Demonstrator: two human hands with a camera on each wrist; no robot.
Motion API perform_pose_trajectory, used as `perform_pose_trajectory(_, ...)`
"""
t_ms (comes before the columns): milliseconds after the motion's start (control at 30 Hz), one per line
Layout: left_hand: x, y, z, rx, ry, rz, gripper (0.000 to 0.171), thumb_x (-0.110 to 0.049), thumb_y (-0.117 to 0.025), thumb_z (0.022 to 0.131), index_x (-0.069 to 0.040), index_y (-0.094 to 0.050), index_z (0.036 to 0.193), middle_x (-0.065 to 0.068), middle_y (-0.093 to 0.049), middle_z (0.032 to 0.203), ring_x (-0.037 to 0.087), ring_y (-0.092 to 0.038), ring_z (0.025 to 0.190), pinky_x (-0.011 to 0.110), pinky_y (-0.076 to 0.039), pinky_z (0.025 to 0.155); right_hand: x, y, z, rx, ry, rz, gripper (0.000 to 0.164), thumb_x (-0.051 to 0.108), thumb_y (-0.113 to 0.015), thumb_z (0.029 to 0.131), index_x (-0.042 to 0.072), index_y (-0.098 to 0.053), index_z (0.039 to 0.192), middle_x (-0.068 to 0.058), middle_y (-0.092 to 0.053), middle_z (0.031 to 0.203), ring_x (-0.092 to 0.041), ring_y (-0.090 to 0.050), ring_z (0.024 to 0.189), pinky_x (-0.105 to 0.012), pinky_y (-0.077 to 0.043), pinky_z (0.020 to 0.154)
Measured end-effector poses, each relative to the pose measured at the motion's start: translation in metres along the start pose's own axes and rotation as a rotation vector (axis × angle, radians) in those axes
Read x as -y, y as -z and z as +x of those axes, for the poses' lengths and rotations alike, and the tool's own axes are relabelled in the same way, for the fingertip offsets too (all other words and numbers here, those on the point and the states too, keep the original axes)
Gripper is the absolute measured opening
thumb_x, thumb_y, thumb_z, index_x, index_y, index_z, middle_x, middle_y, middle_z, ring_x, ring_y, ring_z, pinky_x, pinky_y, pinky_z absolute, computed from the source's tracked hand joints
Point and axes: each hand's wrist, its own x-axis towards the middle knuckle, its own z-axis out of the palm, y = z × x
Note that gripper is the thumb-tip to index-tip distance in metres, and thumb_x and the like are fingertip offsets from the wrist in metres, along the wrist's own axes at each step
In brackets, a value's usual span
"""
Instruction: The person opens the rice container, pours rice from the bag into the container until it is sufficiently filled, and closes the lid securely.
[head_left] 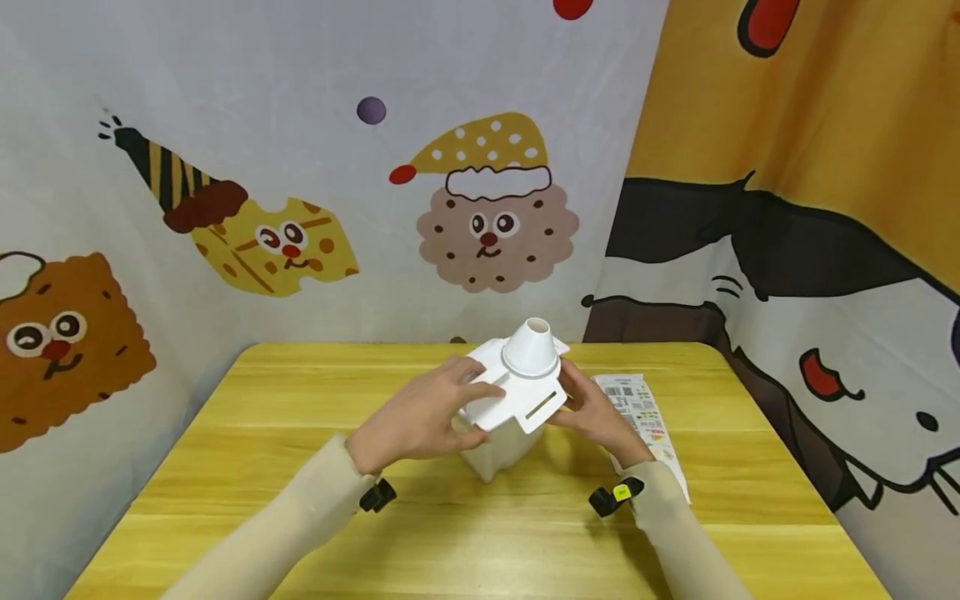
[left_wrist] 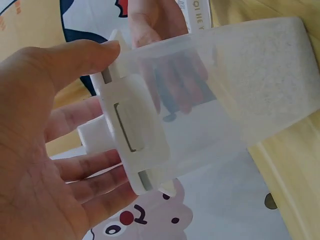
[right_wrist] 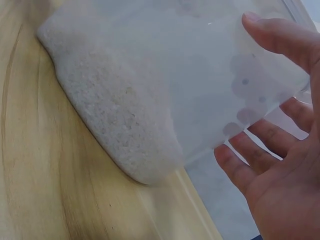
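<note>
A translucent plastic rice container (head_left: 498,446) stands on the table, with white grains that look like rice (right_wrist: 115,100) in its lower part. On top sits a white lid (head_left: 498,408) with slotted side flaps and a cone-shaped spout (head_left: 531,346). My left hand (head_left: 431,408) holds the lid from the left, its thumb at one edge and its fingers spread across the other. From the right, my right hand (head_left: 596,412) grips the upper part of the container. In the right wrist view its thumb lies on one face and the fingertips touch around a corner.
A printed paper sheet (head_left: 645,417) lies on the wooden table (head_left: 300,400), right of the container and partly under my right forearm. Cartoon-printed curtains (head_left: 300,83) hang behind the table. Each wrist wears a small black camera (head_left: 377,495).
</note>
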Motion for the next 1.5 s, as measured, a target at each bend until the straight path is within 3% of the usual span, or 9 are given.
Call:
perform_pose_trajectory(200, 0.004, -0.002, -0.003, -0.026, -0.006, -0.031, 0.049, -0.038, -0.081, 0.085, -0.024, -0.070, 0.130, 0.006, -0.059, 0.135, 0.019, -0.058, 0.118, 0.038, -0.055, 0.093, 0.001, -0.004, -0.001, -0.019, -0.026, -0.003, 0.092, 0.003, -0.080, 0.086, 0.012, -0.028, 0.162, -0.018, -0.032, 0.166, -0.040, -0.026, 0.155, -0.065, -0.026, 0.120)
perform_pose_trajectory(333, 0.008, -0.001, -0.004, -0.004, 0.002, -0.070, 0.048, -0.035, -0.081, 0.084, -0.024, -0.070, 0.130, 0.005, -0.057, 0.138, 0.019, -0.056, 0.122, 0.038, -0.055, 0.095, 0.004, -0.009, -0.004, -0.073, -0.036, -0.047, 0.090, 0.001, -0.080, 0.084, 0.010, -0.031, 0.159, -0.022, -0.041, 0.159, -0.043, -0.037, 0.148, -0.064, -0.035, 0.116)
perform_pose_trajectory(500, 0.016, 0.001, -0.006, 0.031, 0.018, -0.122, 0.047, -0.032, -0.080, 0.083, -0.025, -0.069, 0.129, 0.005, -0.053, 0.145, 0.020, -0.055, 0.128, 0.039, -0.054, 0.100, 0.008, -0.020, -0.007, -0.144, -0.048, -0.089, 0.088, 0.003, -0.084, 0.082, 0.016, -0.037, 0.155, -0.016, -0.051, 0.152, -0.035, -0.049, 0.137, -0.059, -0.041, 0.113)
perform_pose_trajectory(733, 0.031, 0.006, -0.007, 0.058, -0.003, -0.186, 0.045, -0.020, -0.079, 0.078, -0.023, -0.068, 0.121, 0.004, -0.050, 0.148, 0.021, -0.051, 0.133, 0.039, -0.052, 0.104, 0.012, -0.041, -0.011, -0.258, -0.026, -0.136, 0.085, 0.005, -0.087, 0.080, 0.015, -0.040, 0.149, -0.011, -0.051, 0.147, -0.034, -0.052, 0.132, -0.055, -0.047, 0.108)
perform_pose_trajectory(933, 0.033, 0.013, -0.008, 0.073, -0.005, -0.177, 0.045, -0.017, -0.080, 0.078, -0.024, -0.069, 0.121, 0.005, -0.049, 0.150, 0.024, -0.050, 0.137, 0.041, -0.051, 0.105, 0.012, -0.049, -0.012, -0.319, -0.032, -0.138, 0.084, 0.007, -0.089, 0.077, 0.012, -0.041, 0.146, -0.012, -0.053, 0.139, -0.031, -0.053, 0.128, -0.052, -0.049, 0.107)
perform_pose_trajectory(1200, 0.024, 0.014, -0.005, 0.113, -0.005, -0.094, 0.054, -0.030, -0.083, 0.085, -0.024, -0.065, 0.136, 0.012, -0.049, 0.153, 0.029, -0.049, 0.140, 0.044, -0.049, 0.110, 0.005, -0.031, -0.014, -0.230, -0.015, -0.098, 0.087, 0.000, -0.082, 0.082, 0.010, -0.035, 0.154, -0.015, -0.054, 0.138, -0.028, -0.051, 0.127, -0.060, -0.044, 0.111)
perform_pose_trajectory(1400, 0.015, 0.012, -0.001, 0.073, 0.007, -0.008, 0.054, -0.034, -0.080, 0.088, -0.021, -0.066, 0.138, 0.012, -0.057, 0.141, 0.026, -0.057, 0.126, 0.041, -0.051, 0.106, 0.003, -0.015, -0.008, -0.091, -0.010, -0.065, 0.088, 0.003, -0.079, 0.087, 0.010, -0.030, 0.159, -0.017, -0.048, 0.153, 0.001, -0.048, 0.132, -0.054, -0.041, 0.116)
perform_pose_trajectory(1500, 0.011, 0.011, -0.002, 0.059, 0.033, 0.022, 0.052, -0.033, -0.079, 0.088, -0.021, -0.067, 0.137, 0.011, -0.058, 0.139, 0.026, -0.057, 0.125, 0.042, -0.051, 0.105, 0.005, -0.011, -0.004, -0.034, -0.018, -0.036, 0.089, 0.006, -0.079, 0.087, 0.008, -0.028, 0.160, -0.021, -0.041, 0.159, 0.009, -0.044, 0.134, -0.052, -0.037, 0.119)
